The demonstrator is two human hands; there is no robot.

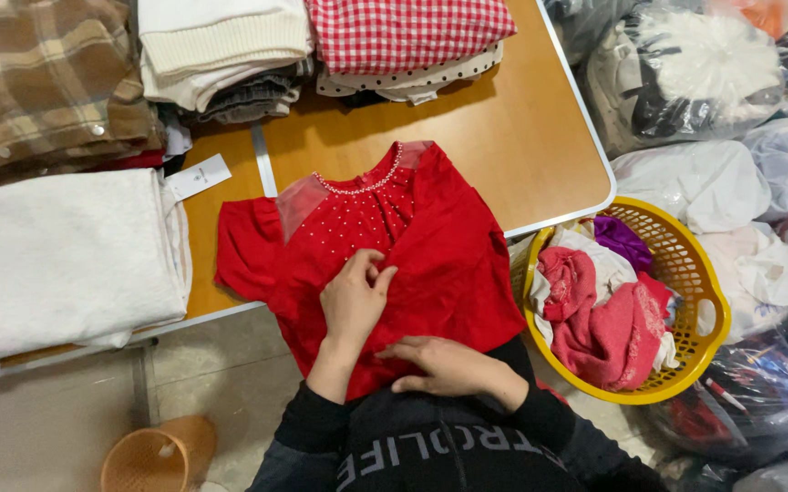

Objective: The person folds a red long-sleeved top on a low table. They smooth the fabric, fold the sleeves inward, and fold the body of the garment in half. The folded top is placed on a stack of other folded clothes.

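We have a red dress [394, 264] spread front-up on the wooden tabletop [521, 137], its hem hanging over the near edge toward us; our left hand [355, 299] pinches the fabric at the middle of the bodice, while our right hand [453, 366] lies flat and released on the skirt by the hem. With so much cloth off the edge, we judge the dress could slide down. The pinch could also snag the small beads [357, 223] on the chest.
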